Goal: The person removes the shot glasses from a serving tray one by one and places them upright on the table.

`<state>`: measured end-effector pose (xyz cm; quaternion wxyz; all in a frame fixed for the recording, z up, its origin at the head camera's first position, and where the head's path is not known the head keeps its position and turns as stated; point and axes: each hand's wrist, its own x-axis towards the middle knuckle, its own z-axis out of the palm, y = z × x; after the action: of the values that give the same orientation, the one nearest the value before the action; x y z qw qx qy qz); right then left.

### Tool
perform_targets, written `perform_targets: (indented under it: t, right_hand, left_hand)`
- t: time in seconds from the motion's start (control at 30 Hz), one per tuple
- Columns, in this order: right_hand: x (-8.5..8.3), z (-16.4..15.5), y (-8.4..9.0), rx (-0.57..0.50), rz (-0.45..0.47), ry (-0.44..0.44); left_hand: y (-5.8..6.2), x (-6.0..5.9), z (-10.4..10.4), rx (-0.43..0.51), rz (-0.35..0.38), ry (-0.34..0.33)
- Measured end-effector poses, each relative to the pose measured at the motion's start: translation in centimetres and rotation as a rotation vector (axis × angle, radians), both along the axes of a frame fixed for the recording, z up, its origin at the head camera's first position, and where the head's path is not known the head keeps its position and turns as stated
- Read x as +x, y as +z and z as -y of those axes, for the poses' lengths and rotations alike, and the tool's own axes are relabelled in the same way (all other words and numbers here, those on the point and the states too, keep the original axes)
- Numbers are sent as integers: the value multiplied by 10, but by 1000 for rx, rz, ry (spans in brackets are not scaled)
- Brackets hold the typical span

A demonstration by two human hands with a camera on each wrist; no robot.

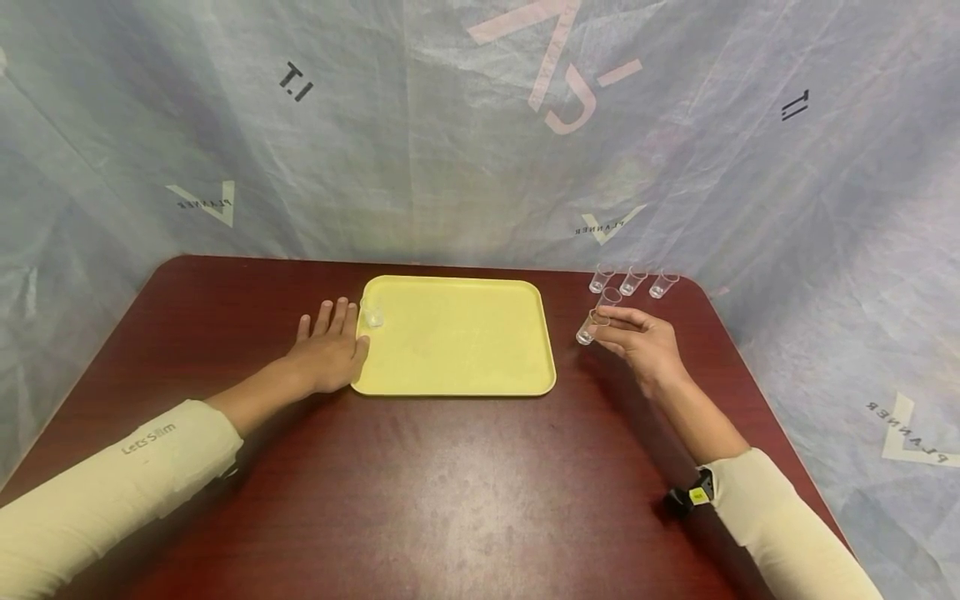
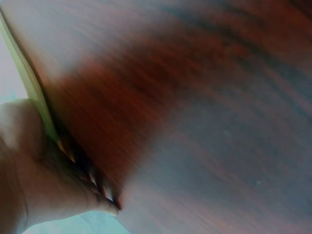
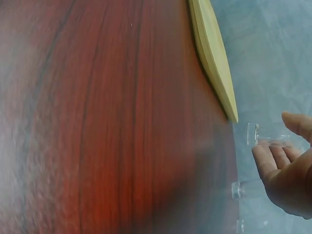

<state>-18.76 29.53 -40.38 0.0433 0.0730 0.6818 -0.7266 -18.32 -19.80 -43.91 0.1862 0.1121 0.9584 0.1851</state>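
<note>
In the head view my right hand [image 1: 647, 346] pinches a small clear glass [image 1: 587, 335] between thumb and fingers, to the right of the yellow tray [image 1: 457, 383]. The right wrist view shows that glass [image 3: 270, 134] held near its rim, thumb on one side and fingers on the other. My left hand [image 1: 330, 354] lies flat, fingers straight, at the tray's left edge, with the thumb touching its rim. Another clear glass [image 1: 373, 317] stands on the tray near its left side, close to the left fingertips.
Three more clear glasses stand in a row at the table's back right, the middle one [image 1: 633, 282] among them. One further glass [image 1: 611, 297] is just behind the held one. A printed grey curtain [image 1: 420, 167] hangs behind the dark red table [image 1: 450, 500].
</note>
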Motion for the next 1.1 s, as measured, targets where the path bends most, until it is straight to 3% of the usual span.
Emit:
perform_targets:
  t: [0.13, 0.47, 0.6, 0.83, 1.1]
  right_hand:
    - [-1, -7, -1, -2, 1, -22]
    - [-7, -25, 0, -37, -13, -62]
    - [-9, -34, 0, -65, -22, -76]
    - [-15, -45, -4, -117, -30, -107]
    - [-23, -57, -11, -169, -31, -154]
  left_hand:
    - [-3, -1, 1, 6, -4, 6]
    - [7, 4, -3, -26, -5, -5]
    - [0, 1, -1, -21, -6, -3]
    - [4, 2, -4, -36, 2, -1]
    - [-1, -1, 0, -8, 6, 7]
